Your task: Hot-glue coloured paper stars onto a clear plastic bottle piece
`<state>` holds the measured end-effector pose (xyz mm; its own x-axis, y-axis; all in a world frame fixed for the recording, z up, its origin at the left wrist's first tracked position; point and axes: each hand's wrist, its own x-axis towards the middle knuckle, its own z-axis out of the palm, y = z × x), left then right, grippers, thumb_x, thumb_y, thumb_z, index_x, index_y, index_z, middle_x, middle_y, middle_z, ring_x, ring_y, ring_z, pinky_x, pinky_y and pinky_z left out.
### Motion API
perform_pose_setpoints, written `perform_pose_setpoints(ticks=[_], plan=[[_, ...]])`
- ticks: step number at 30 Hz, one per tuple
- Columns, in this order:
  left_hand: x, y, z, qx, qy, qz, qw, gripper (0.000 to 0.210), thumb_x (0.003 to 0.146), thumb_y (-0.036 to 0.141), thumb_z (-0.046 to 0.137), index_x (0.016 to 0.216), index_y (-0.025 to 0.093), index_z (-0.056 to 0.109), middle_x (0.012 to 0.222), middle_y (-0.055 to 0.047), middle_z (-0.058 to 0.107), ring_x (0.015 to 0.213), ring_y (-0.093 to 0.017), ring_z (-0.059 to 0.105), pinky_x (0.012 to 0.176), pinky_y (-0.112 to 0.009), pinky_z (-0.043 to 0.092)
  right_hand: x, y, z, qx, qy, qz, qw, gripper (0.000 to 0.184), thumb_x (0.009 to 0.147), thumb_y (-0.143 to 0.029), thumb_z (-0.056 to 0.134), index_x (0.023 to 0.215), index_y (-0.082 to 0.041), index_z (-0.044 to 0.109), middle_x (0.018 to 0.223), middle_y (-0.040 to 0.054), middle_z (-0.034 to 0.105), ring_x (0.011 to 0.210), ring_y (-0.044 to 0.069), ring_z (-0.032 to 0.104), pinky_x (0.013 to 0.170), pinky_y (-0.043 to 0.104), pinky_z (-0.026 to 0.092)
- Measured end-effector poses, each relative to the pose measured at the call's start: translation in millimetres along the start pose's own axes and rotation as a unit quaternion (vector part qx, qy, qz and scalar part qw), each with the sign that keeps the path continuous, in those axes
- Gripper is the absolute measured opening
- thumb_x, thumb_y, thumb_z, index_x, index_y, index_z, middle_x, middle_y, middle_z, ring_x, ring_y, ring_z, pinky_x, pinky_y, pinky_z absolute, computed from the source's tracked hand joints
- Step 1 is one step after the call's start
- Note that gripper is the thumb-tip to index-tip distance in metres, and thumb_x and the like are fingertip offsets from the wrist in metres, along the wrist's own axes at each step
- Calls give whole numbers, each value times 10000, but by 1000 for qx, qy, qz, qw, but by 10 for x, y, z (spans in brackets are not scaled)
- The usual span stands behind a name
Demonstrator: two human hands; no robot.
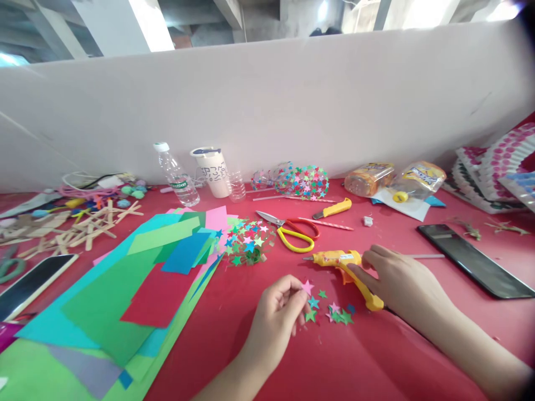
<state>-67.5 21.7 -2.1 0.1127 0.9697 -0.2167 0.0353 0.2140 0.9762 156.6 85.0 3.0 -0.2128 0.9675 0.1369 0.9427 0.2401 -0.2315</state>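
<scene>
My left hand (280, 309) pinches a pink paper star (307, 287) between thumb and fingertips, just above the red table. Beside it lie several small stars in green, blue and pink, among them a green star (310, 316). A yellow hot glue gun (337, 258) lies on its side with its nozzle to the left. My right hand (397, 275) is closed over the gun's rear end, thumb along the near side; its other fingertips are partly hidden. From the back of the gun a glue stick (426, 256) extends to the right.
Scissors (295, 235) and a yellow utility knife (336, 208) lie behind the gun, near a star pile (248, 239). Coloured paper (112, 295) covers the left side. A star-covered bottle (307, 181), a water bottle (179, 178) and a cup (214, 175) line the wall. A phone (478, 259) lies right.
</scene>
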Motion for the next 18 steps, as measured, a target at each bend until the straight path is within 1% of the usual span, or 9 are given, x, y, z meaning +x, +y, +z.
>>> perform_pose_setpoints(ticks=[1, 3, 6, 9, 12, 14, 15, 16, 18], plan=[[9, 0, -7, -5, 8, 0, 1000, 202, 858, 343, 516, 726, 191, 498, 628, 26, 553, 516, -89, 483, 430, -181, 323, 31, 57, 36, -5, -5, 16, 1000, 405, 850, -545, 482, 613, -218, 517, 660, 59, 583, 552, 218, 575, 477, 292, 257], [23, -5, -21, -13, 17, 1, 1000, 202, 852, 342, 511, 717, 192, 494, 622, 30, 546, 503, -85, 479, 409, -173, 304, 69, 120, 113, 13, -16, 32, 999, 409, 829, -559, 508, 595, -223, 511, 618, 51, 590, 534, 221, 577, 467, 285, 231], [39, -21, -46, -20, 35, -4, 999, 207, 840, 342, 521, 704, 187, 502, 627, 32, 546, 495, -76, 468, 389, -161, 285, 85, 120, 184, 70, -33, 43, 996, 373, 807, -534, 553, 598, -229, 516, 591, 33, 602, 546, 215, 572, 481, 284, 264], [58, -38, -68, -25, 56, -12, 998, 186, 824, 333, 530, 714, 184, 515, 621, 37, 545, 480, -70, 454, 375, -154, 271, 96, 68, 160, 162, -51, 56, 984, 346, 810, -521, 552, 629, -227, 534, 598, 25, 611, 558, 197, 563, 505, 283, 322], [84, -51, -82, -28, 71, -15, 997, 171, 811, 322, 524, 710, 184, 511, 608, 40, 541, 464, -69, 449, 362, -153, 260, 105, 0, 68, 290, -81, 68, 951, 355, 855, -547, 469, 828, -215, 591, 734, 46, 665, 623, 188, 593, 523, 273, 397], [102, -60, -89, -32, 81, -17, 996, 165, 801, 315, 521, 700, 187, 500, 600, 42, 539, 454, -68, 445, 356, -152, 255, 94, -42, 2, 375, -110, 70, 918, 382, 855, -543, 467, 968, -198, 586, 862, 63, 677, 683, 177, 609, 550, 262, 435], [109, -64, -92, -34, 84, -18, 996, 162, 796, 312, 519, 696, 188, 493, 597, 43, 537, 449, -68, 443, 354, -153, 252, 80, -57, -24, 409, -126, 72, 901, 384, 842, -527, 492, 1002, -189, 579, 885, 64, 670, 685, 169, 605, 552, 255, 440], [115, -67, -95, -36, 87, -19, 995, 159, 794, 309, 516, 692, 190, 487, 595, 44, 535, 445, -67, 440, 352, -153, 249, 61, -70, -42, 435, -141, 78, 886, 374, 824, -502, 524, 1008, -180, 576, 863, 56, 657, 655, 156, 589, 533, 248, 431], [123, -69, -99, -39, 88, -20, 995, 158, 791, 306, 512, 687, 191, 480, 593, 45, 533, 443, -67, 440, 351, -154, 246, 11, -85, -53, 468, -171, 96, 862, 294, 781, -431, 578, 918, -171, 582, 734, 18, 609, 547, 123, 525, 470, 231, 386]])
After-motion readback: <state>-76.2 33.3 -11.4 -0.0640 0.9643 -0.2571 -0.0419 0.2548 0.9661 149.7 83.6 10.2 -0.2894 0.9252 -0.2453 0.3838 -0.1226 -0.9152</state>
